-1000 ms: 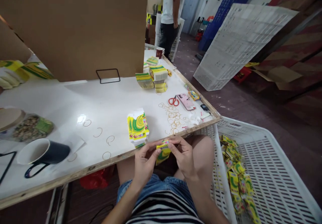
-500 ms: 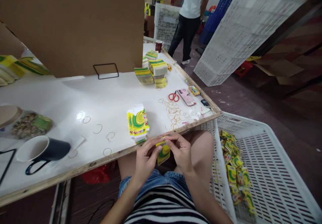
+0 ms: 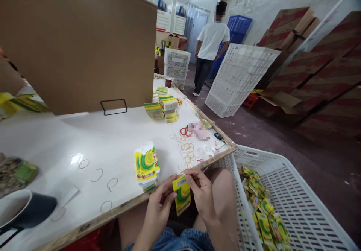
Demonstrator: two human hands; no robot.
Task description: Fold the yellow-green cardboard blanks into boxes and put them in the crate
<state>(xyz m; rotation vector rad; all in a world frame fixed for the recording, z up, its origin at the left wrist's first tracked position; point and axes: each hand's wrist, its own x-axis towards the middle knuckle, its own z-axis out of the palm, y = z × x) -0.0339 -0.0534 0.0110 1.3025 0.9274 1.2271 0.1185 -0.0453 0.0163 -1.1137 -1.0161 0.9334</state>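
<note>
Between my two hands, over my lap at the table's front edge, is a small yellow and green packet (image 3: 182, 196) with a barcode near its top. My left hand (image 3: 160, 204) pinches its left side. My right hand (image 3: 200, 191) grips the top right corner between thumb and fingers. Just beyond my left hand, a stack of flat yellow and green packets (image 3: 147, 164) lies on the white table (image 3: 118, 142). More bundled packets (image 3: 168, 103) are piled farther back.
Rubber bands (image 3: 186, 149), red scissors (image 3: 184, 131) and a dark mug (image 3: 36, 209) are on the table. A brown cardboard panel (image 3: 84, 47) stands behind. At right, a white crate (image 3: 282, 190) holds yellow packets. A person (image 3: 213, 42) stands beyond, near stacked crates (image 3: 239, 78).
The view has tilted up, showing more of the room. The packet in my hands now shows more of its face and its barcode. The person in the background is farther away.
</note>
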